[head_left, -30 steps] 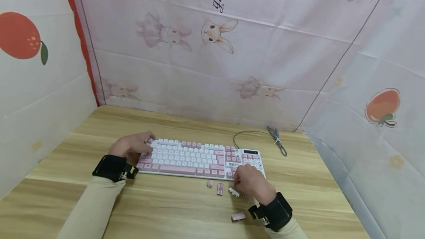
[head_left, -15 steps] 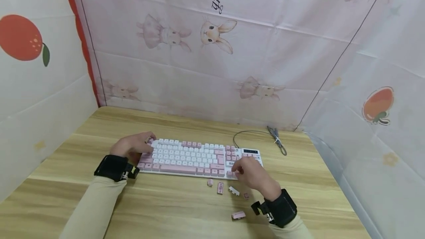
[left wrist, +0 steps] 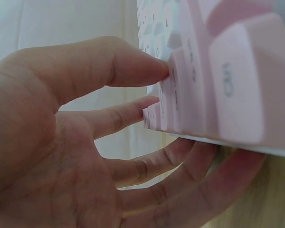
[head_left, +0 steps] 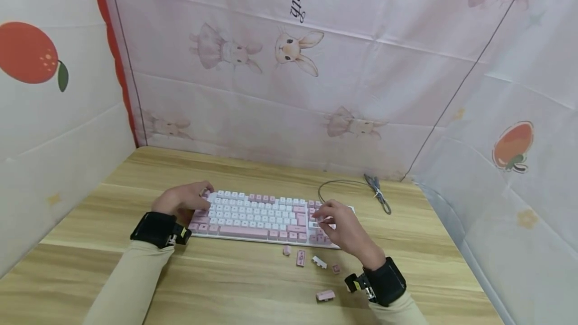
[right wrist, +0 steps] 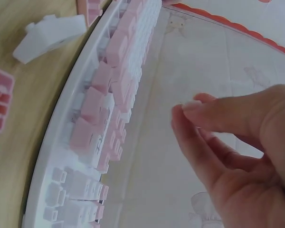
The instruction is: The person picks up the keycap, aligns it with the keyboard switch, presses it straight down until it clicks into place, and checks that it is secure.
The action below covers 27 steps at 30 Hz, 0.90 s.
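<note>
My left hand grips the left end of a pink and white keyboard. In the left wrist view its thumb presses on the pink side keys, while the other fingers lie along and under the edge. Above the keyboard's right part is my right hand, thumb and index fingertips brought together. Whether something tiny sits between those tips cannot be made out. Bare key sockets show near the keyboard's corner in the right wrist view.
Several loose keycaps lie in front of the keyboard, among them a white keycap, a long pink keycap and a nearer pink keycap. A bundled grey cable lies behind on the wooden table. Printed cloth surrounds it.
My right hand has risen from the keyboard's front edge, moving away from me over its right part. My left hand keeps its grip. The loose keycaps have stayed put.
</note>
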Tool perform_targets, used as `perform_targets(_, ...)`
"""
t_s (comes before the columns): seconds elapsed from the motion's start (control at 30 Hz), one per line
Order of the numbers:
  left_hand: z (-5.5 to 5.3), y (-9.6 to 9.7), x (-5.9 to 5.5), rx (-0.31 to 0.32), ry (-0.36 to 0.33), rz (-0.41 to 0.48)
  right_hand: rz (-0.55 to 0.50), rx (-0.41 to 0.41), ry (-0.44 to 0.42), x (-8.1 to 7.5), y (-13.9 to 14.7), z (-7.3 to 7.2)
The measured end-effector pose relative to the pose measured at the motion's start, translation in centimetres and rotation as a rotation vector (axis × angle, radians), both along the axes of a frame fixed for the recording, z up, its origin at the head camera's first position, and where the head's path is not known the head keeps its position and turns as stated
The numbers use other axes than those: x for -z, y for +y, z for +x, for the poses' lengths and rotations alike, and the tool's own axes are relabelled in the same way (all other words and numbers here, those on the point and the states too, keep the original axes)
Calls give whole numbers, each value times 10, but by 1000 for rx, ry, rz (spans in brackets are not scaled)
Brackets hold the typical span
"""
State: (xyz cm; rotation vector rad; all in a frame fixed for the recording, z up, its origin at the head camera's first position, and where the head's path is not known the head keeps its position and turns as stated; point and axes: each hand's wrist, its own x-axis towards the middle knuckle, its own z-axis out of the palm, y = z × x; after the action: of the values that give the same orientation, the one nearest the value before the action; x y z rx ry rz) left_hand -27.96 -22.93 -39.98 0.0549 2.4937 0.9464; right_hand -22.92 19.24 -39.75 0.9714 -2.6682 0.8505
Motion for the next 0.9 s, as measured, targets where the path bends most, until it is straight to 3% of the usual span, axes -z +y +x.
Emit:
perform_targets(0.3, 0, 2, -3, 9, 12, -9, -78, 23, -22, 2, 1, -2)
perform_targets(0.9, 0, 2, -2, 6, 4, 13, -2, 37, 37, 1, 6, -11)
